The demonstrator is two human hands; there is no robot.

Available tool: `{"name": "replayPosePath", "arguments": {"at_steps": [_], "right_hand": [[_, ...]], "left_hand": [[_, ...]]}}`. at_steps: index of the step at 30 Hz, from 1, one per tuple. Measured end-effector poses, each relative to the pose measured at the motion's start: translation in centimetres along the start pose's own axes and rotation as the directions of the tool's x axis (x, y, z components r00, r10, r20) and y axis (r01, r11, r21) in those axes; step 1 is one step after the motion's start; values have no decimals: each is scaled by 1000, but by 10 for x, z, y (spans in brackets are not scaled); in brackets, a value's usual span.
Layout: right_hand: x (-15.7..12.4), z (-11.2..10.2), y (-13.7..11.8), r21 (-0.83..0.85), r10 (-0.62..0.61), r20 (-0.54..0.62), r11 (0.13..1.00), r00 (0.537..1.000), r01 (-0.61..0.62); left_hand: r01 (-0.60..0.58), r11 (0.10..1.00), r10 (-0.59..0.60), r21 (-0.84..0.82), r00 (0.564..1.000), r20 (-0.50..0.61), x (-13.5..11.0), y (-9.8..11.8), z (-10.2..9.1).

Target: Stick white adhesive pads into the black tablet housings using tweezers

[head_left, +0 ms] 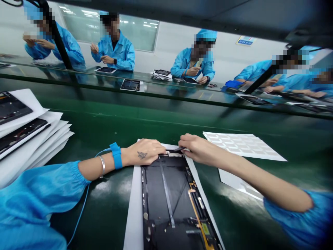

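Note:
An opened tablet [173, 194] with its black inner parts showing lies on a white sheet [133, 208] in front of me. My left hand [145, 151] rests at its top left corner, fingers closed together with the tips at the top edge; what they pinch, if anything, is hidden. At the top right corner my right hand [196, 147] is closed, thumb and fingers pinching a thin dark piece [178, 149], its kind unclear. Between the fingertips runs a pale strip [173, 153] along the tablet's top edge. A blue wrist strap [116, 155] with a cord circles my left wrist.
Tablets layered with white sheets form a stack [56, 139] at left. A sheet of pale labels [241, 144] lies right, partly over another white sheet [239, 182]. Beyond a raised ledge [104, 85], several co-workers in blue sit, with another tablet [130, 85] before them. Dark posts [58, 38] rise there.

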State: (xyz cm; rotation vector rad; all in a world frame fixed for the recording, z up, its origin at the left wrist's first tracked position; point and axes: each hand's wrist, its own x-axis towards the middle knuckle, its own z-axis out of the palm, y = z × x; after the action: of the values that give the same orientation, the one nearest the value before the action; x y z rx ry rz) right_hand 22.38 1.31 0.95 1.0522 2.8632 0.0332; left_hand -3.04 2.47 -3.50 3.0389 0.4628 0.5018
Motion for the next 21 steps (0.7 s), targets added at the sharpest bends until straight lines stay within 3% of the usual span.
{"name": "replayPosePath", "arguments": {"at_steps": [2,4,6,10,13,21], "right_hand": [[-8,7,1,84,74,-168,995,983,-60],[-16,17,-5,221,133,-329,973,935,-61],[-22,27,-14,350,166,-401,937,901,-17],[-30,42,-30,416,144,-371,909,918,25],[-34,44,-29,400,157,-340,917,927,-9],[-35,38,-21,458,284,-346,883,894,-104]], "left_hand": [[-3,1000,3,7,1000,-6,0,0,1],[-3,1000,3,13,1000,-11,1,-1,1],[2,1000,-2,14,1000,-20,2,-1,2],[5,1000,-5,15,999,-41,1,-1,4],[-3,1000,4,9,999,-53,1,-1,5],[-10,1000,8,-23,997,-70,1,-2,4]]}}
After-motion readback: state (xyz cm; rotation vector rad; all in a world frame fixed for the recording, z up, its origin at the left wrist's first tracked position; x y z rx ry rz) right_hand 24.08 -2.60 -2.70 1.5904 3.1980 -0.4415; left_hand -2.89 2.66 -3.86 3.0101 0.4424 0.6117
